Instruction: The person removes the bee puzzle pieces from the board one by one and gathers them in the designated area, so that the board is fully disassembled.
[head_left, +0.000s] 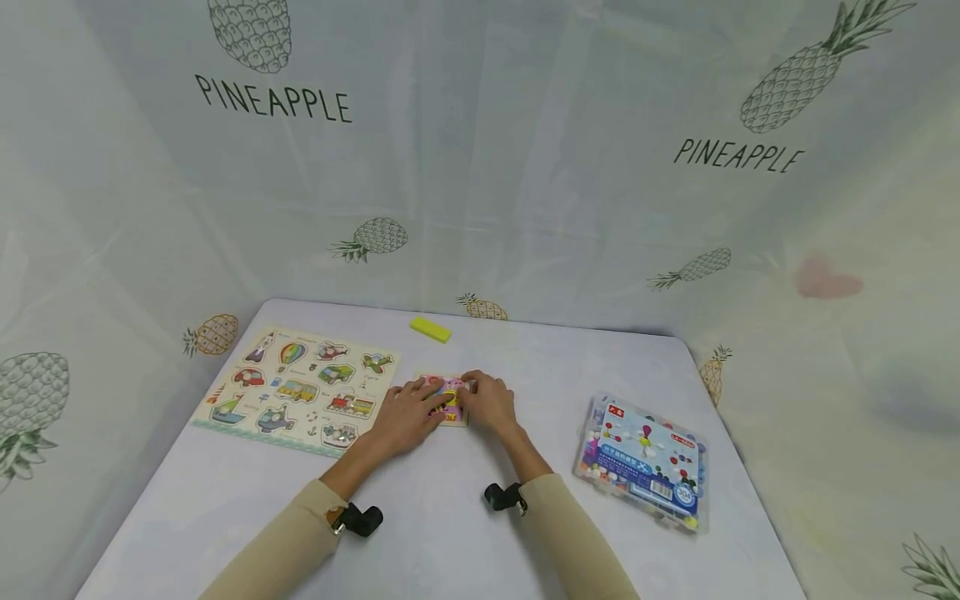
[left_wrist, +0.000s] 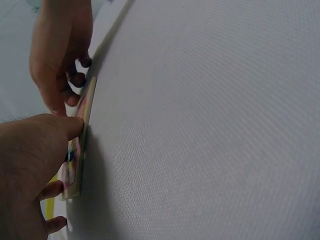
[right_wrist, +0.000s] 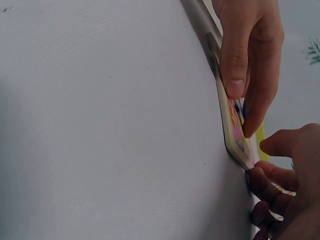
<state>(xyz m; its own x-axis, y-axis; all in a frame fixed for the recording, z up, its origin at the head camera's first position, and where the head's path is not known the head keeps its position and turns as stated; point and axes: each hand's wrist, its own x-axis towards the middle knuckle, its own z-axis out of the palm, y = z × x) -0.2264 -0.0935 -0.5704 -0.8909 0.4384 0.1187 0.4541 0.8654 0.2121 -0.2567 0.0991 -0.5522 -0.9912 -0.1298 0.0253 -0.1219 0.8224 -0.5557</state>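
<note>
A small wooden picture puzzle board point(head_left: 453, 417) with a pink and yellow design lies on the white table, under both hands. Across it from the left reaches my left hand point(head_left: 408, 415), thumb and fingertips resting on its face. My right hand point(head_left: 491, 402) holds the board's right-hand edge with curled fingers. In the right wrist view, the left thumb and index finger touch the board's picture point(right_wrist: 234, 120), while right fingertips point(right_wrist: 257, 175) meet its corner. Fingers hide much of the picture.
A large vehicle puzzle board point(head_left: 311, 387) lies on the left, close to the left forearm. At the back is a yellow block point(head_left: 431, 329). A clear lidded box of coloured pieces point(head_left: 645, 458) sits on the right. A pineapple-print cloth point(head_left: 525, 208) hangs behind the table.
</note>
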